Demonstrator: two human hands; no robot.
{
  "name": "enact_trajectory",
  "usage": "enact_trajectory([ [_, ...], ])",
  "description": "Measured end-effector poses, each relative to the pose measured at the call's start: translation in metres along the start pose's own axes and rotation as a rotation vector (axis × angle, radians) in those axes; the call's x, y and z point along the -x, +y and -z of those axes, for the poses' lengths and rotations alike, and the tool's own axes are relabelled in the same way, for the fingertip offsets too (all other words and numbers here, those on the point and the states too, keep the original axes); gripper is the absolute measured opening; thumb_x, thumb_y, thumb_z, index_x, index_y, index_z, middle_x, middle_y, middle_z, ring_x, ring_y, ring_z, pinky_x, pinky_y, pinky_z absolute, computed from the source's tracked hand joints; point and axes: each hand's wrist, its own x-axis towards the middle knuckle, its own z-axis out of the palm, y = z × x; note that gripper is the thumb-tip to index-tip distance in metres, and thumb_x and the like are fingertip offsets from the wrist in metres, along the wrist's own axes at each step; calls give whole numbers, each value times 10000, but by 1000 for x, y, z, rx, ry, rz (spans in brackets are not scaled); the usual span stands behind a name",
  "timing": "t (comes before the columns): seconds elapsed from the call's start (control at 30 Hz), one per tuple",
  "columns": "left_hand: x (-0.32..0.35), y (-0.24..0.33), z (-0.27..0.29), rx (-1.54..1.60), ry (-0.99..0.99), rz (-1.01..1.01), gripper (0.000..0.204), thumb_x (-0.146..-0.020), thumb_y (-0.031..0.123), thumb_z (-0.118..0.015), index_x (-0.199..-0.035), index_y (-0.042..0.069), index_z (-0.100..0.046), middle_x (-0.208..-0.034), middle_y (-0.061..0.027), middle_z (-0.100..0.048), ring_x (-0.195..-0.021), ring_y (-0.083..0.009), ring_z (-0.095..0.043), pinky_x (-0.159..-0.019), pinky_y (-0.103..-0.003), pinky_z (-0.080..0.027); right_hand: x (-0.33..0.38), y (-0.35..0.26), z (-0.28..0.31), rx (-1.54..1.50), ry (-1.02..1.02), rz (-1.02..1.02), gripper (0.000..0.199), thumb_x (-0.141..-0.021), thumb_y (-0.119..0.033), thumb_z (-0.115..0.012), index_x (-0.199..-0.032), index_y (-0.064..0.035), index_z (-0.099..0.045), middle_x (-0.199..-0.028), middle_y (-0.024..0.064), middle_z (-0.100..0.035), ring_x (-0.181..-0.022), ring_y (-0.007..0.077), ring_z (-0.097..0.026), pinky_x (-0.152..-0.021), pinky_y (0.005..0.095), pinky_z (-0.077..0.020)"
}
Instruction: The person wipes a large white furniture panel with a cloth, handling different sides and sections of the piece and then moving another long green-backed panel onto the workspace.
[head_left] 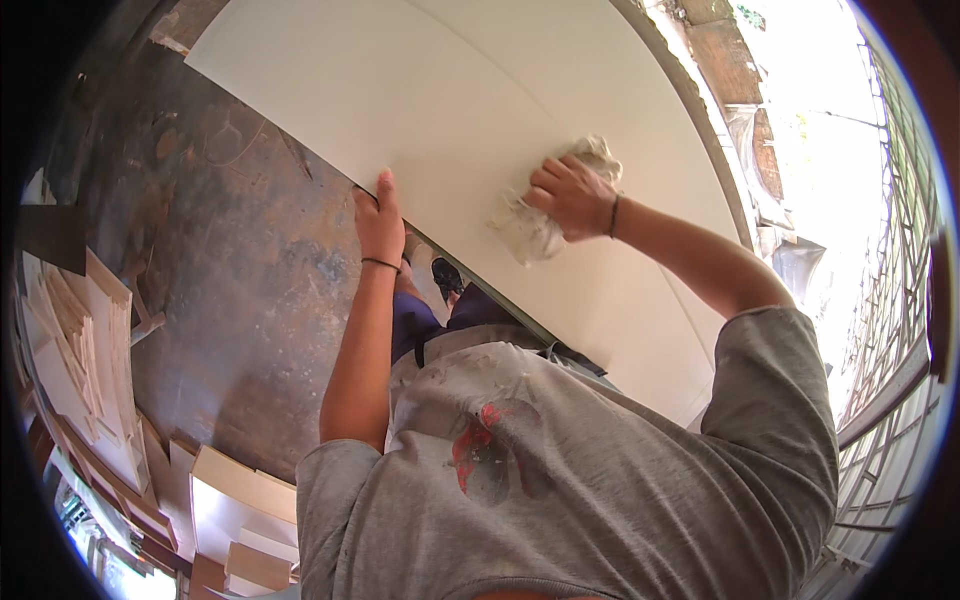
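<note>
A large white flat board stretches from the upper left to the right in front of me. My left hand grips the board's lower-left edge, thumb on its face. My right hand presses a crumpled whitish rag flat against the board's surface near its middle. Each wrist wears a thin dark band. My grey shirt with a red stain fills the lower part of the view.
A dark stained concrete floor lies to the left. Stacks of pale wooden boards and offcuts sit at the left and lower-left. A metal window grille runs along the right, with bright daylight behind it.
</note>
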Motion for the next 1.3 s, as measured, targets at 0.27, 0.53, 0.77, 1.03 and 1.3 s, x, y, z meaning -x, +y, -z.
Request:
enact_trajectory([
  [0.27,-7,-13,2,-37,-55,-94,432,-930,347,-484,-1051,-67,-457,-917,-211,-614,-800,-307,-624,-681,-398,-480,-140,35,41,102,-113,28,495,-616,-95,-657,-1080,-114,-486,-1056,49,-514,-1031,239,-487,-826,378,-428],
  [0.53,0,0,-1,-62,-96,-146,389,-921,320,-507,-997,-59,-468,-800,-152,-606,-553,-225,-608,-405,-302,-479,-269,75,61,88,129,62,510,-573,-58,-661,-1050,-86,-484,-1057,79,-511,-1029,262,-478,-833,402,-422],
  [0.77,-17,-18,6,58,-228,-112,436,-900,318,-544,-1091,-55,-422,-934,-175,-590,-652,-205,-645,-455,-291,-554,-197,21,49,4,-145,-35,576,-508,-72,-674,-1045,-82,-467,-1052,114,-480,-1012,314,-456,-818,441,-390],
  [1.03,-6,-4,0,59,-285,-77,464,-882,324,-570,-1084,-59,-405,-816,-205,-598,-524,-249,-602,-439,-334,-473,-281,29,63,141,-58,92,497,-552,-73,-649,-1024,-96,-496,-1032,78,-504,-1000,267,-470,-802,393,-396],
  [1.3,-8,-7,-1,51,-315,-168,485,-882,315,-561,-1008,-106,-358,-800,-291,-603,-775,-435,-597,-652,-465,-480,-406,56,82,140,43,178,425,-589,-39,-602,-994,-82,-481,-1008,74,-521,-982,277,-501,-779,419,-429],
])
